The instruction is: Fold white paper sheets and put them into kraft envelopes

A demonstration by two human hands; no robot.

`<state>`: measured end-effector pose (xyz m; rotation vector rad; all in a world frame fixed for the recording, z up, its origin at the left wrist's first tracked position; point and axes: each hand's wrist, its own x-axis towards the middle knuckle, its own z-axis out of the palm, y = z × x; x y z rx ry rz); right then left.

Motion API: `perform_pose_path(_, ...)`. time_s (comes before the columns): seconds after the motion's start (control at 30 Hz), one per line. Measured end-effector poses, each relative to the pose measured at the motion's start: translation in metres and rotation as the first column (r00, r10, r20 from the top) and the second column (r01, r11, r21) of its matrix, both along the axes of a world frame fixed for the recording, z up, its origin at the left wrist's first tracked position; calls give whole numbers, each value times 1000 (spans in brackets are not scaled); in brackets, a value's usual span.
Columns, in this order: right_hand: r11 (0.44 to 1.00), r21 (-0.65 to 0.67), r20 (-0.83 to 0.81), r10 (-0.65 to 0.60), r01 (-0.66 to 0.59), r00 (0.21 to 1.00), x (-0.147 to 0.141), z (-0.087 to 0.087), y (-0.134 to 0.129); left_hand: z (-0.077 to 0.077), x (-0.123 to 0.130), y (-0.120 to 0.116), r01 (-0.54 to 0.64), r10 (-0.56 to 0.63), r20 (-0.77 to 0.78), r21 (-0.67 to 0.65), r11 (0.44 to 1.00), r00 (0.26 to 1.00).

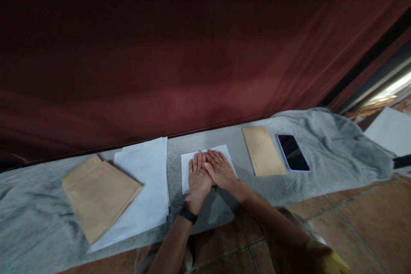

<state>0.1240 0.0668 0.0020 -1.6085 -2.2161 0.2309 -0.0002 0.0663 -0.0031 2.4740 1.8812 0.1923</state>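
A white sheet of paper (185, 173), apparently folded, lies on the grey cloth in front of me. My left hand (198, 175) rests flat on it, fingers stretched forward, with a dark band on the wrist. Beside it my right hand (222, 169) also presses flat on the paper, its thumb overlapping the left hand. Both palms cover most of the sheet, so its middle is hidden. To the right lies a brown envelope (265, 150). On the left, brown envelopes (101, 192) partly cover a stack of white paper (146, 188).
A smartphone with a light purple edge (293, 153) lies right of the single envelope. Grey cloth (340, 150) covers the long surface. A dark red curtain (205, 60) hangs along the back edge. Brown floor tiles (362, 218) show along the near side.
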Motion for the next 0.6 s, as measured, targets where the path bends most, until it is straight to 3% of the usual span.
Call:
perform_pose_path(0.4,980,157,81,-134,120,988,14,-19,5,7,-6,5,-157,157,4,28,987,988)
perform_pose_path(0.6,968,189,96,-185,165,978,31,-24,0,2,-19,3,-206,203,39,82,975,978)
